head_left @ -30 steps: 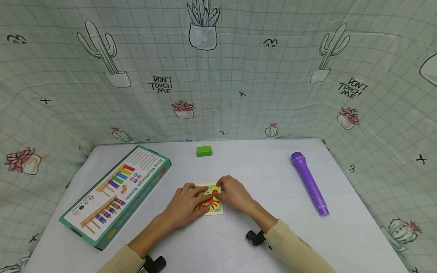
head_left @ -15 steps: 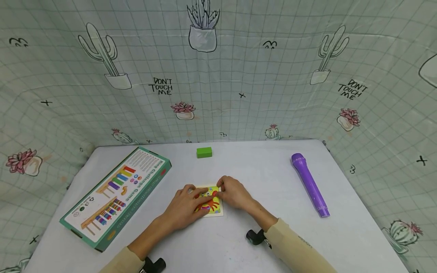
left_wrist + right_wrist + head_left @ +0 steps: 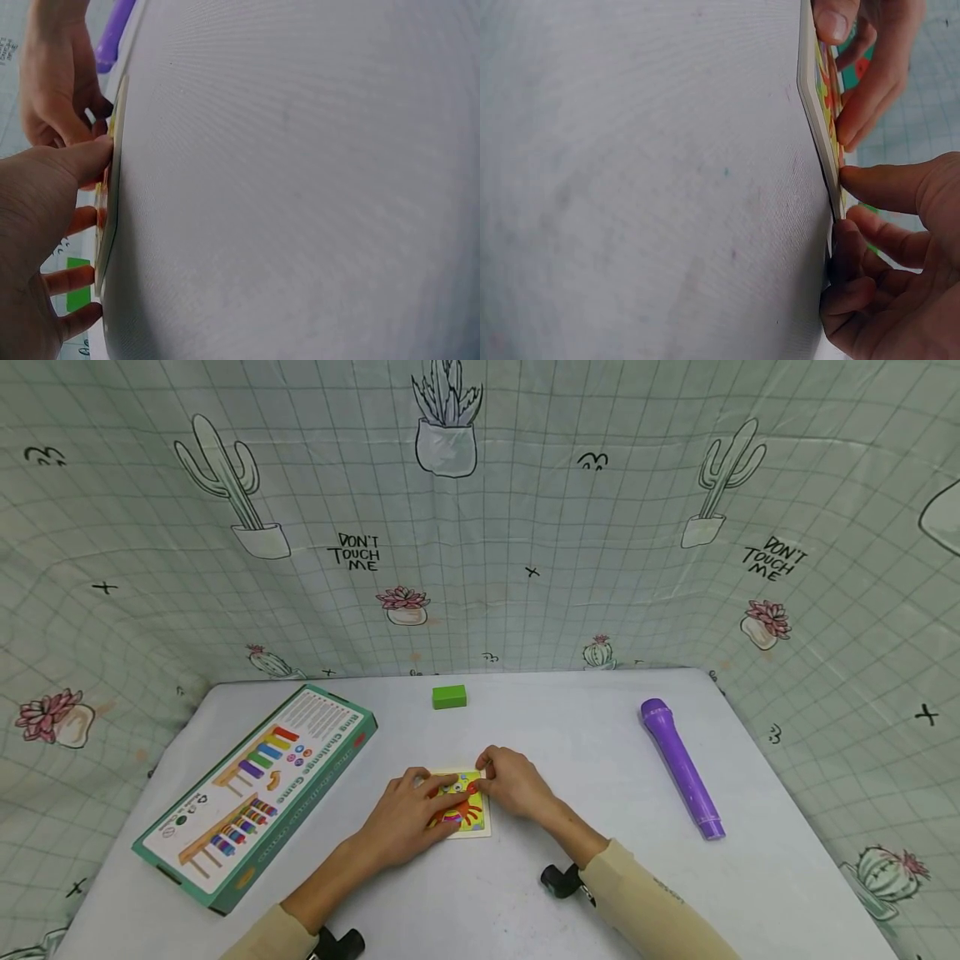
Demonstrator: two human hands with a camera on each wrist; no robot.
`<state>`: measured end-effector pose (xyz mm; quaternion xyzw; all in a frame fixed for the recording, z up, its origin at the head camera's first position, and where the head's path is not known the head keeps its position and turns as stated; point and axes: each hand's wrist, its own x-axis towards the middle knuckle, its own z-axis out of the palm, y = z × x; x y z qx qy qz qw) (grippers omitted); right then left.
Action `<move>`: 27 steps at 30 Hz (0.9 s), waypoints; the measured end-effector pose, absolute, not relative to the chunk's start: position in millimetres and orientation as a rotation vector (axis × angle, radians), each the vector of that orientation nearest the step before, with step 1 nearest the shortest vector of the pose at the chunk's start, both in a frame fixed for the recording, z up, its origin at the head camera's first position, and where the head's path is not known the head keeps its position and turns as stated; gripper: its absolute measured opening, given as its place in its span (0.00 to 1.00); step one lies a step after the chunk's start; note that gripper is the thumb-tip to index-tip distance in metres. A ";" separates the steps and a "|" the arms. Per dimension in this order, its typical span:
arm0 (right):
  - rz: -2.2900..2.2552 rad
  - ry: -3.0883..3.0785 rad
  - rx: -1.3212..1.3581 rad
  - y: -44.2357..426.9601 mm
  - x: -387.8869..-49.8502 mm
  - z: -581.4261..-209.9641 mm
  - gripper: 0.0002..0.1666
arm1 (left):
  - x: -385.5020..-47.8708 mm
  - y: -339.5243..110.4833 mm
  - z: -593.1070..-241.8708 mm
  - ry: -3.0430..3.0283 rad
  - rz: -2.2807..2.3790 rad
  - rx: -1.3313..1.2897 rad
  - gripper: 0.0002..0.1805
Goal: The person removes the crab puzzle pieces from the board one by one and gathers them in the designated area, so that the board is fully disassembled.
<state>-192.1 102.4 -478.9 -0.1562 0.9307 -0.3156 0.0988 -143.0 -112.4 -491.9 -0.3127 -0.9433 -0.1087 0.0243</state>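
Observation:
A small flat puzzle board [image 3: 476,823] with a red crab on yellow and a cream border lies mid-table in the head view. My left hand [image 3: 401,818] rests over its left part, fingers spread and reaching across the picture. In the left wrist view the left thumb [image 3: 94,159] presses on the board's near edge. At the right edge, my right hand [image 3: 516,783] has curled fingers. The right wrist view has its thumb [image 3: 881,186] on the board's face and a bent finger against the edge, pinching it. Part of the picture is hidden under the left hand.
Left of the hands lies a long green and white Ring Challenge Game box [image 3: 258,793]. A green block [image 3: 449,697] sits near the table's back edge. To the right is a purple tube with a wider end [image 3: 682,768]. A patterned cloth [image 3: 495,527] hangs behind.
The head view has tilted slightly, so the scene sits a little lower. Both hands stay on the puzzle board with almost no visible movement.

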 end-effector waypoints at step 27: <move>-0.810 2.775 -0.435 95.2 -188.3 -469.4 0.10 | -142.4 -111.7 -489.9 -2.930 -0.384 -0.953 0.26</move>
